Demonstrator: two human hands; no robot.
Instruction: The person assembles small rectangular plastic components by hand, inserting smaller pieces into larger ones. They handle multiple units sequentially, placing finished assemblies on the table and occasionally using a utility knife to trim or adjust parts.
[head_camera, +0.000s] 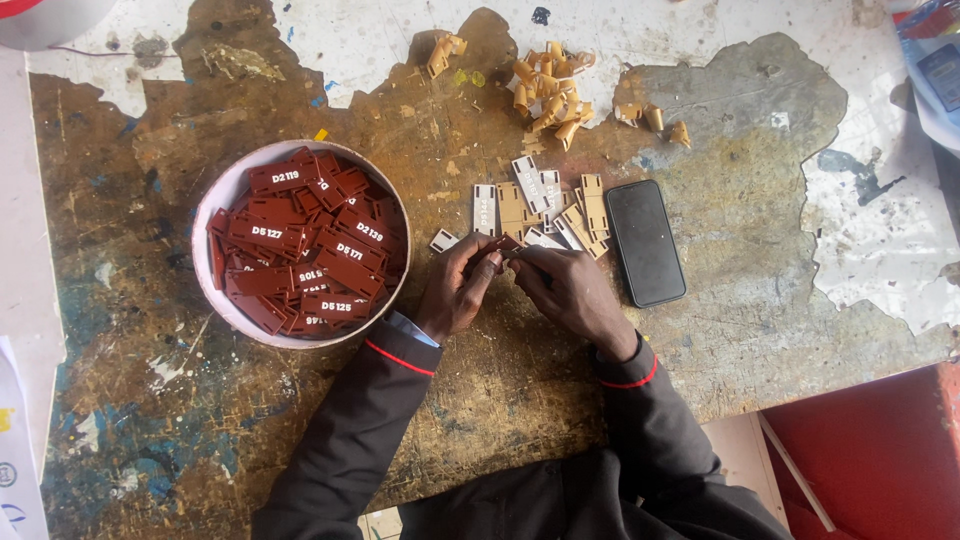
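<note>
The left hand (458, 290) and right hand (572, 290) met, both pinching one small dark-red rectangular plastic tag (503, 246). A round white bowl (222, 190) of similar tags sat left of them; a black phone (645, 242) lay to the right.

1 round bowl (222, 195), dark red tags (300, 245) inside, too piled to count. 1 black phone (645, 242). About 10 pale backed tags (540, 205). Curled paper peels (548, 88): roughly 15. 2 hands.

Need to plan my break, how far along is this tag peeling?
Done: bowl full of red tags, peeled curls piled above. In hand: left hand and right hand share one tag. Left: a small cluster of covered tags beside the phone.
</note>
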